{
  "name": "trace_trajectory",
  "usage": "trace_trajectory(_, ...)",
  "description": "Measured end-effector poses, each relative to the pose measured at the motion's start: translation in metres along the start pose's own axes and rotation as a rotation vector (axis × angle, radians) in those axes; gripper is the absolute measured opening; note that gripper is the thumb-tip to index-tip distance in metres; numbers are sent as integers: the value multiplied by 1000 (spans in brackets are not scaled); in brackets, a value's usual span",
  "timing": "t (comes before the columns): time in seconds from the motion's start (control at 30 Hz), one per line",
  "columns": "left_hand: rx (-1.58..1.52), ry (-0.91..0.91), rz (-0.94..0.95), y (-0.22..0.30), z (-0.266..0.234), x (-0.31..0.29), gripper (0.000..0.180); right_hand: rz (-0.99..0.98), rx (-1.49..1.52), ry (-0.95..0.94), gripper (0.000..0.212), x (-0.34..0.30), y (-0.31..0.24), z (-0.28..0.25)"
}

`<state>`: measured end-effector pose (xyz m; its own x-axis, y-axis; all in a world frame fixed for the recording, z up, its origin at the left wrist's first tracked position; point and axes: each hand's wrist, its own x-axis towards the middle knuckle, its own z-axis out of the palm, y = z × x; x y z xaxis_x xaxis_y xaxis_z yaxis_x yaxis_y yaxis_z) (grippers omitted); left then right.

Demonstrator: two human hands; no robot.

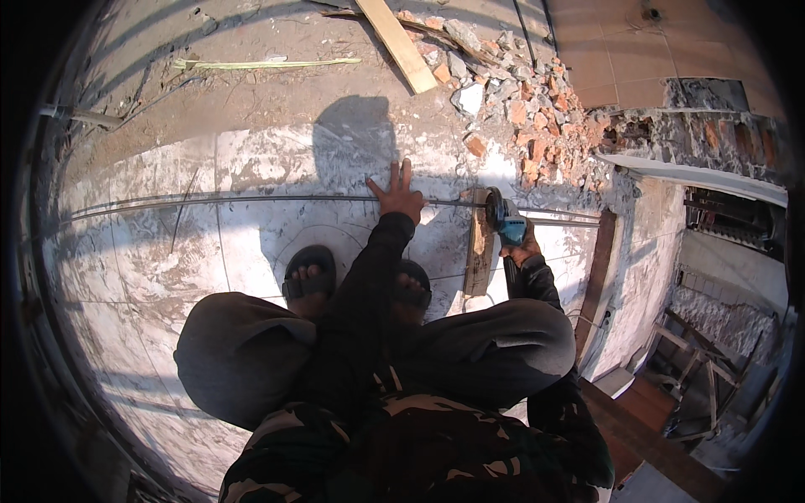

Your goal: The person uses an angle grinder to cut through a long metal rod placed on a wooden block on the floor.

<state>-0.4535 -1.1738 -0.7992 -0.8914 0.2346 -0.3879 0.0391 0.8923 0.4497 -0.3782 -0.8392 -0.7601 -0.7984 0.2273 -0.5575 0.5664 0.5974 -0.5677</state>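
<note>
Thin rod (pixel 251 199) lies across the floor (pixel 151 251), over a wood block (pixel 480 243). Left hand (pixel 396 194) pressed flat on rod, fingers spread. Right hand (pixel 521 250) wrapped around grinder (pixel 503 220) beside block. Best keep rod pinned, disc square, fingers clear.

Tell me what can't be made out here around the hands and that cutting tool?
- Head view: the right hand is mostly behind the blue grinder, so its grip is unclear.
- Where the disc meets the long metal rod is too small to tell.
- The left hand lies flat by the rod; contact is uncertain.
- The wooden block hides the floor under it.
- The knees cover the near tiles.
</note>
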Motion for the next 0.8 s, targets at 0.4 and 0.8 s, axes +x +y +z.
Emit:
trace_trajectory(0.4, 20, -18, -21, -4, -1, -3, 30, 7, -32, 47, 100, -5, -23, 7)
trace_trajectory(0.8, 24, -10, -5, 2, -2, -1, 28, -34, 122, 80, 98, 23, 18, 3)
